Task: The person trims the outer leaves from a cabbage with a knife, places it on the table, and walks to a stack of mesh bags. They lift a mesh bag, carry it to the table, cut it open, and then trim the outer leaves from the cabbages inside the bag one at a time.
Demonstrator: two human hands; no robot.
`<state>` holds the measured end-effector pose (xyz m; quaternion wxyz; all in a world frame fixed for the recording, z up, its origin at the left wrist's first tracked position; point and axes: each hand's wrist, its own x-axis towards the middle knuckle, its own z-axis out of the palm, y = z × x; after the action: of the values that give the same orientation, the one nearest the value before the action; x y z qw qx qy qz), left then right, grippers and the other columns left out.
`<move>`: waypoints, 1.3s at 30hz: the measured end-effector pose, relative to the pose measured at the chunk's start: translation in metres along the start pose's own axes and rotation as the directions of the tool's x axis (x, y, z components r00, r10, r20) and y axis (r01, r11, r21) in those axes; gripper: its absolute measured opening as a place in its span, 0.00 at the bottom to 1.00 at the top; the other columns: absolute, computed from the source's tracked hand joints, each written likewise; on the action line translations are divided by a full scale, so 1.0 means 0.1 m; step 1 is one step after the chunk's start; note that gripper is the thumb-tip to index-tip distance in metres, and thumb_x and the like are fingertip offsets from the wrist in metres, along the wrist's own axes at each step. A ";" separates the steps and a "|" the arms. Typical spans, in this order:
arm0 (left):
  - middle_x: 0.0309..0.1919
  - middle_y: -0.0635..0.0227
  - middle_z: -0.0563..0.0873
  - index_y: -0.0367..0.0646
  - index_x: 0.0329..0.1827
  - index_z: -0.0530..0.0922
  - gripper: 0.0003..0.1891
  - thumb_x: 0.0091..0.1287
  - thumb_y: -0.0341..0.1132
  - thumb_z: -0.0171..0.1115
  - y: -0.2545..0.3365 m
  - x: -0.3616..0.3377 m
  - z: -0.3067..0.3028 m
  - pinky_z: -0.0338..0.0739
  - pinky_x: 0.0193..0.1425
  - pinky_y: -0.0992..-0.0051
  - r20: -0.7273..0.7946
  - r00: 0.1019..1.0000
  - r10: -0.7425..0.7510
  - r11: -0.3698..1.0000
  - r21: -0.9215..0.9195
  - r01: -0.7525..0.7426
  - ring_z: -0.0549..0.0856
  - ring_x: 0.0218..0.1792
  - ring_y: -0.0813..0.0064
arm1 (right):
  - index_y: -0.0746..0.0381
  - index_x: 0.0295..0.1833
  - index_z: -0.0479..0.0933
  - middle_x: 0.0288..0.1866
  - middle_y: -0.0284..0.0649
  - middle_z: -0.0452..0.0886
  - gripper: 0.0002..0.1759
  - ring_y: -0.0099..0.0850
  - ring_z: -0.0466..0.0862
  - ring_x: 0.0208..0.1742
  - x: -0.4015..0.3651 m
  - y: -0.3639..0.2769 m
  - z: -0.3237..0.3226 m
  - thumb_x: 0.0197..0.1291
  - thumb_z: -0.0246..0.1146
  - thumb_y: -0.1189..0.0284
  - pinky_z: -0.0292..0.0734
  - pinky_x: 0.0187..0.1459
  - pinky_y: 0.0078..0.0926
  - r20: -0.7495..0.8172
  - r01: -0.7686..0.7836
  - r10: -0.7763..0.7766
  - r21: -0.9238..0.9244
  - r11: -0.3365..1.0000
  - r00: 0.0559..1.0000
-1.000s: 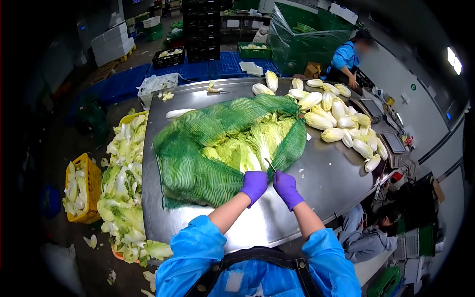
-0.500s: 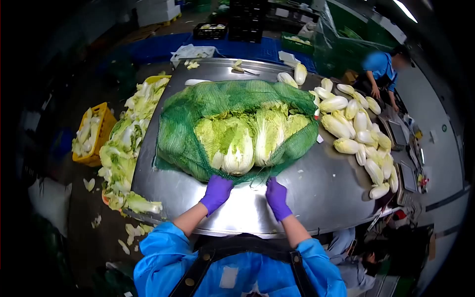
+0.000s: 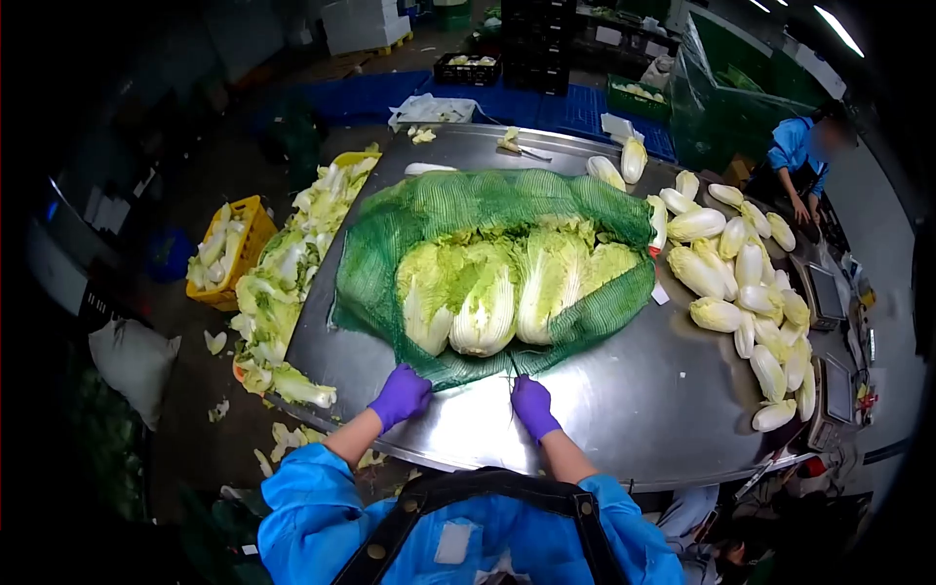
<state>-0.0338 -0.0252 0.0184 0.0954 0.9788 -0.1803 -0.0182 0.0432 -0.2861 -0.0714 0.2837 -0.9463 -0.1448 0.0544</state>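
A green mesh sack (image 3: 409,229) lies slit open on the steel table (image 3: 624,400), with three whole napa cabbages (image 3: 487,292) showing inside. My left hand (image 3: 399,395), in a purple glove, grips the near edge of the mesh. My right hand (image 3: 532,405), also gloved, is closed on a thin dark blade or strand at the mesh edge; I cannot tell which.
Several trimmed cabbages (image 3: 746,273) are piled on the table's right side. A heap of leaf waste (image 3: 283,283) and a yellow crate (image 3: 229,249) sit to the left. A person in blue (image 3: 804,156) works at the far right. Scales (image 3: 824,292) stand along the right edge.
The sack has been pulled open wider toward me and the cabbages are more exposed. Both hands have drawn back to the near mesh edge and moved slightly apart.
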 end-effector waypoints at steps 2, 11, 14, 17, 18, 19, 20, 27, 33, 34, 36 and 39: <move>0.16 0.61 0.77 0.47 0.17 0.75 0.09 0.50 0.39 0.55 0.03 -0.01 -0.05 0.68 0.38 0.62 -0.095 0.995 -0.033 0.999 0.006 0.034 0.76 0.22 0.58 | 0.64 0.31 0.74 0.28 0.51 0.79 0.16 0.47 0.79 0.31 0.25 -0.07 0.11 0.60 0.45 0.64 0.72 0.35 0.44 0.054 -0.065 0.067 -0.024 0.998 0.996; 0.19 0.62 0.80 0.48 0.21 0.78 0.07 0.49 0.38 0.54 -1.17 -0.32 0.32 0.70 0.37 0.63 0.029 0.971 -0.238 0.964 0.125 0.233 0.78 0.23 0.58 | 0.65 0.34 0.72 0.20 0.47 0.78 0.12 0.43 0.80 0.22 -0.30 0.41 0.25 0.58 0.46 0.70 0.73 0.25 0.42 0.154 0.103 -0.070 -0.216 0.971 0.986; 0.32 0.59 0.82 0.47 0.32 0.80 0.09 0.51 0.36 0.55 -1.64 -0.04 0.26 0.71 0.39 0.61 0.012 0.974 -0.226 0.964 0.150 0.222 0.80 0.36 0.58 | 0.61 0.30 0.72 0.20 0.46 0.78 0.15 0.44 0.79 0.22 -0.63 0.36 -0.32 0.62 0.45 0.64 0.74 0.26 0.43 0.246 -0.018 0.086 -0.266 0.964 0.965; 0.35 0.57 0.82 0.44 0.34 0.79 0.09 0.53 0.34 0.54 -2.02 0.08 0.54 0.72 0.42 0.61 -0.071 0.979 -0.193 0.981 -0.020 0.192 0.79 0.39 0.57 | 0.60 0.37 0.77 0.20 0.46 0.78 0.11 0.39 0.79 0.21 -0.72 0.31 -0.74 0.60 0.51 0.66 0.72 0.24 0.38 0.018 -0.093 0.096 -0.148 0.985 0.995; 0.36 0.55 0.81 0.44 0.35 0.79 0.09 0.53 0.33 0.54 -2.14 0.13 0.68 0.72 0.44 0.61 -0.153 0.962 -0.228 0.955 -0.228 0.190 0.79 0.40 0.55 | 0.61 0.44 0.75 0.22 0.43 0.78 0.11 0.33 0.77 0.20 -0.62 0.46 -0.74 0.58 0.54 0.69 0.71 0.22 0.33 -0.128 -0.106 0.112 0.054 0.993 0.985; 0.37 0.54 0.81 0.43 0.37 0.79 0.10 0.54 0.32 0.54 -2.17 0.09 0.77 0.72 0.47 0.62 -0.219 0.936 -0.275 0.892 -0.422 0.164 0.79 0.40 0.54 | 0.61 0.51 0.73 0.23 0.39 0.77 0.15 0.28 0.75 0.19 -0.53 0.54 -0.74 0.57 0.56 0.73 0.69 0.21 0.27 -0.241 -0.102 0.169 0.267 0.958 0.956; 0.40 0.52 0.81 0.42 0.41 0.79 0.12 0.54 0.32 0.55 -2.01 0.11 0.29 0.71 0.50 0.64 0.132 0.945 -0.299 0.911 -0.256 0.324 0.79 0.42 0.54 | 0.61 0.55 0.69 0.25 0.37 0.76 0.20 0.24 0.72 0.19 -0.37 0.36 -0.86 0.56 0.56 0.75 0.67 0.20 0.23 -0.311 -0.177 0.335 0.441 0.880 0.890; 0.39 0.53 0.82 0.43 0.41 0.79 0.13 0.55 0.35 0.55 -2.16 0.33 -0.09 0.73 0.46 0.64 0.078 0.874 -0.479 0.775 -0.430 0.463 0.80 0.40 0.55 | 0.62 0.66 0.59 0.63 0.45 0.65 0.32 0.34 0.67 0.59 0.88 0.00 -0.84 0.56 0.60 0.74 0.63 0.59 0.31 -0.674 0.000 0.431 0.539 0.842 0.600; 0.33 0.45 0.81 0.34 0.32 0.79 0.10 0.55 0.30 0.51 -2.39 0.60 0.33 0.75 0.40 0.61 -0.075 0.620 -0.781 0.587 -0.427 0.688 0.80 0.35 0.48 | 0.63 0.67 0.57 0.61 0.43 0.69 0.30 0.33 0.72 0.54 1.13 0.21 -0.53 0.59 0.57 0.75 0.67 0.55 0.28 -0.737 0.162 0.317 0.498 0.852 0.597; 0.32 0.44 0.80 0.34 0.32 0.79 0.10 0.54 0.29 0.51 -2.36 0.63 0.51 0.74 0.43 0.62 -0.134 0.445 -0.886 0.424 -0.624 0.656 0.80 0.36 0.49 | 0.63 0.67 0.57 0.61 0.43 0.69 0.30 0.33 0.72 0.54 1.11 0.17 -0.57 0.59 0.57 0.75 0.67 0.55 0.28 -0.730 0.164 0.309 0.498 0.852 0.610; 0.39 0.47 0.81 0.37 0.35 0.79 0.10 0.53 0.29 0.53 -2.18 0.56 0.41 0.70 0.53 0.62 -0.059 0.626 -0.778 0.613 -0.291 0.735 0.78 0.46 0.55 | 0.63 0.68 0.55 0.62 0.43 0.68 0.31 0.32 0.72 0.55 1.00 -0.01 -0.67 0.60 0.55 0.75 0.67 0.55 0.27 -0.705 0.218 0.305 0.548 0.808 0.641; 0.52 0.51 0.75 0.39 0.46 0.76 0.16 0.54 0.31 0.53 -1.68 0.23 0.14 0.60 0.63 0.61 -0.077 0.872 -0.484 0.856 0.165 0.490 0.70 0.58 0.58 | 0.63 0.68 0.54 0.64 0.43 0.66 0.31 0.32 0.70 0.57 0.84 0.18 -0.69 0.60 0.56 0.74 0.65 0.56 0.27 -0.649 0.162 0.264 0.520 0.839 0.713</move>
<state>0.0457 0.1183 -0.0284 0.0021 0.9972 0.0735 -0.0095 0.1401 -0.3114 -0.0257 0.5706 -0.7786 0.0221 -0.2600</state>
